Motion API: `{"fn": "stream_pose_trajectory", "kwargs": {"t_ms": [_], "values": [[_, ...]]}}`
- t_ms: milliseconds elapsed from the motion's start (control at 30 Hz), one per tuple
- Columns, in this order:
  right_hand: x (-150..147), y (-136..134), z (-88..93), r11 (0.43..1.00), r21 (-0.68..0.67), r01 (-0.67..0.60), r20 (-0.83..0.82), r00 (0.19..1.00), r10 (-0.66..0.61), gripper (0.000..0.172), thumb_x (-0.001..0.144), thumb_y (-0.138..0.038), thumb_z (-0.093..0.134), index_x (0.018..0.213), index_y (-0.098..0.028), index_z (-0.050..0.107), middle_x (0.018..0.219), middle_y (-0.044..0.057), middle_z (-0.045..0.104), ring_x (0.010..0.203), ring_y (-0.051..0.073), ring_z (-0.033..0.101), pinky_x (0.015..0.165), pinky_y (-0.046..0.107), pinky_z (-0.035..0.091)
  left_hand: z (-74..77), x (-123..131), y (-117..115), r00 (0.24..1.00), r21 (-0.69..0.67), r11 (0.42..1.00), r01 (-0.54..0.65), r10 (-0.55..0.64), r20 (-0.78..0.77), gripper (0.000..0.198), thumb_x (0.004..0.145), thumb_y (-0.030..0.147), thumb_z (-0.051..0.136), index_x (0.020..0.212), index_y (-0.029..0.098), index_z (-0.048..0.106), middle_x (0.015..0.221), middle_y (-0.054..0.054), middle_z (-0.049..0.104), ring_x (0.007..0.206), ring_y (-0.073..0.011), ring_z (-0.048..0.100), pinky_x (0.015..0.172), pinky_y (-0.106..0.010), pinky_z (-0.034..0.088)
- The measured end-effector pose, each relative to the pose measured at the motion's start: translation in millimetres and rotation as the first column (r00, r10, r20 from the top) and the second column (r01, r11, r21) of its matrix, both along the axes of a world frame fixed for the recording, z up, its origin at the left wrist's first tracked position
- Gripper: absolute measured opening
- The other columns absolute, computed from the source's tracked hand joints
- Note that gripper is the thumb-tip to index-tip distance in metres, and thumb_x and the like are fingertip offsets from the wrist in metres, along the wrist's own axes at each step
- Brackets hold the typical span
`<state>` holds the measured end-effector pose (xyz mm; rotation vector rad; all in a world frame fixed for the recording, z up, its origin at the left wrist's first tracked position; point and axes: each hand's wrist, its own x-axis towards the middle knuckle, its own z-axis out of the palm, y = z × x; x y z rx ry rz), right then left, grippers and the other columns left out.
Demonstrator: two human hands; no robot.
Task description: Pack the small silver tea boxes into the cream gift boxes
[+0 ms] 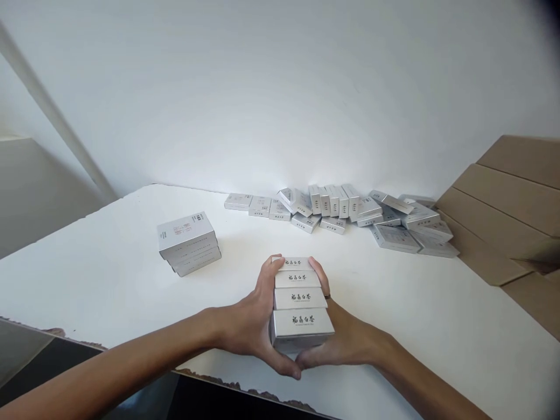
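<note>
While pressed together | left hand (251, 318) | right hand (345, 338) | clasp four boxes (301, 303)

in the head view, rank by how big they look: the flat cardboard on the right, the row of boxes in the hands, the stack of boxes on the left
1. Flat cardboard, largest.
2 and 3. Held row of boxes and left stack look about alike; the held row is nearer the camera, so I won't rank them.

Between my fingers (268, 274) I note four silvery card boxes (301, 303), smooth satin sheen, dark print, beyond the fingertips a matt white tabletop (109, 274), right of them brown cardboard sheets (503, 216), dull, unglazed.
</note>
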<state>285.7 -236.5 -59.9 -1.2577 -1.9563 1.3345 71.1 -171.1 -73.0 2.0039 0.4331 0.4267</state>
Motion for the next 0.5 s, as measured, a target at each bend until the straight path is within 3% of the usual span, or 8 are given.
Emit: {"fn": "stream_pose_trajectory", "kwargs": {"t_ms": [133,233,367,500], "values": [[2,0,-8.6,0.999,0.000,0.050,-0.045,0.998,-0.050,0.167,0.053,-0.031,0.095,0.137,-0.031,-0.049,0.166,0.014,0.012,0.152,0.036,0.014,0.121,0.061,0.012,-4.4,-3,8,0.999,0.051,0.999,0.000,0.002,-0.039,0.163,0.045,0.042,0.096,0.148,0.030,-0.030,0.160,-0.021,-0.010,0.148,-0.0488,0.008,0.117,-0.064,0.024],[4,2,-11.7,0.999,0.012,0.043,-0.022,0.999,-0.043,0.168,0.051,-0.031,0.096,0.140,-0.032,-0.045,0.166,0.015,0.010,0.153,0.036,0.008,0.121,0.064,0.007,-11.9,-2,13,0.999,0.112,0.993,0.036,-0.035,-0.006,0.160,0.047,0.044,0.093,0.148,0.026,-0.030,0.159,-0.024,-0.001,0.145,-0.0490,0.016,0.118,-0.066,0.019],[2,6,0.0,0.996,0.082,0.018,0.131,0.991,-0.029,0.138,0.057,-0.035,0.092,0.159,-0.035,-0.001,0.164,0.010,0.022,0.151,0.041,0.012,0.119,0.068,0.000,-13.3,1,21,0.997,0.202,0.978,0.055,-0.067,0.050,0.157,0.048,0.045,0.091,0.149,0.025,-0.028,0.155,-0.022,0.021,0.144,-0.0463,0.023,0.118,-0.061,0.025],[-4,6,2.0,0.987,0.161,-0.001,0.120,0.993,-0.018,0.117,0.063,-0.031,0.085,0.159,-0.033,0.018,0.162,0.011,0.027,0.149,0.042,0.020,0.118,0.067,0.012,-16.8,3,29,0.991,0.287,0.949,0.132,-0.123,-0.051,0.150,0.050,0.046,0.088,0.154,0.027,-0.018,0.159,-0.017,0.026,0.147,-0.0504,0.014,0.123,-0.062,0.000]]}}
